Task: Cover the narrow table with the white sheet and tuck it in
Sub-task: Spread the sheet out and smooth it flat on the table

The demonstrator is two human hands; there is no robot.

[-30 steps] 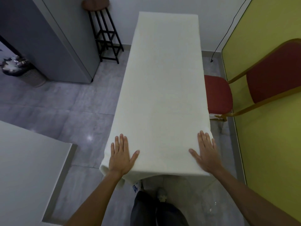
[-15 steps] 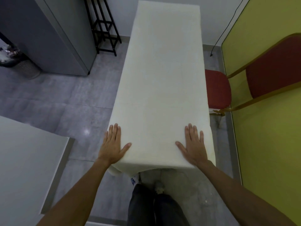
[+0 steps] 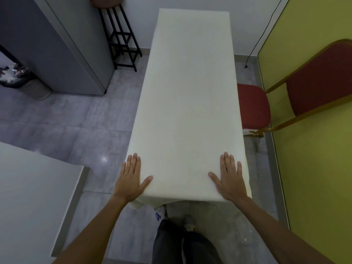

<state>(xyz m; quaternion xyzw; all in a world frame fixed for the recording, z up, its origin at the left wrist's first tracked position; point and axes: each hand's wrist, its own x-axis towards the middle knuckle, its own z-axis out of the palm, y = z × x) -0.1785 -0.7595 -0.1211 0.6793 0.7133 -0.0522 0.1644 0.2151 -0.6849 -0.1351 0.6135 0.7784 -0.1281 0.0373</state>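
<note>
The white sheet (image 3: 188, 96) lies smooth over the whole narrow table, which runs away from me to the far wall; the table itself is hidden under it. At the near end the sheet hangs down a short way, bunched at the left corner. My left hand (image 3: 130, 179) rests flat on the near left corner, fingers apart, partly over the table's side edge. My right hand (image 3: 229, 178) lies flat on the near right corner, fingers spread. Neither hand grips the cloth.
A red chair (image 3: 253, 105) with a wooden frame stands close against the table's right side by the yellow wall (image 3: 314, 168). A black stool (image 3: 120, 40) and a grey cabinet (image 3: 62, 54) stand back left. A white surface (image 3: 32, 187) sits near left. My legs are below the near end.
Both hands stay flat on the near corners; the right hand shifted slightly inward from the corner and back. The view tilted down, then up again.
</note>
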